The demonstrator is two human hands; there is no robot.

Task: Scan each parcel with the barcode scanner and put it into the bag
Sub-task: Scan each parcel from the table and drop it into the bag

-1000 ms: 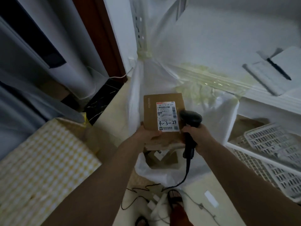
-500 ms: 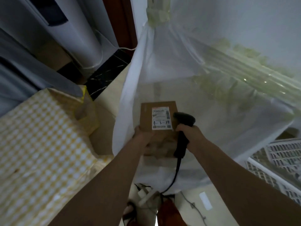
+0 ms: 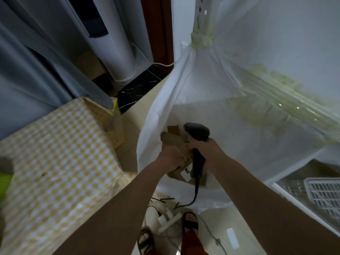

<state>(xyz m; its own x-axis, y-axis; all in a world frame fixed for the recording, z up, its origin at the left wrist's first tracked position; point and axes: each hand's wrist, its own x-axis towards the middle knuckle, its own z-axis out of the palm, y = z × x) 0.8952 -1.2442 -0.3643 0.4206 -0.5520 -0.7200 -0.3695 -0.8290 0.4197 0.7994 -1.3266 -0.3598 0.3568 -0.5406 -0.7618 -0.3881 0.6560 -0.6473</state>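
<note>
A large white bag (image 3: pixel 184 89) hangs open in front of me, its rim fixed with yellowish tape. My left hand (image 3: pixel 172 157) reaches down into it and grips the near edge of a brown cardboard parcel (image 3: pixel 172 138), which tilts away so its label is hidden. Another brown parcel with a white label (image 3: pixel 185 174) lies in the bag just below. My right hand (image 3: pixel 208 153) is closed around the handle of the black barcode scanner (image 3: pixel 197 133), held over the bag right beside the parcel; its cable runs down to the floor.
A table with a yellow checked cloth (image 3: pixel 55 153) stands close on my left, with a cardboard box (image 3: pixel 115 126) at its far corner. White plastic baskets (image 3: pixel 322 192) sit on a shelf at right. A power strip and cables (image 3: pixel 169 219) lie by my sandalled feet (image 3: pixel 190 219).
The parcel was held label-up beside the scanner above the bag. My left hand has since lowered and tipped it into the bag; the scanner stays beside it.
</note>
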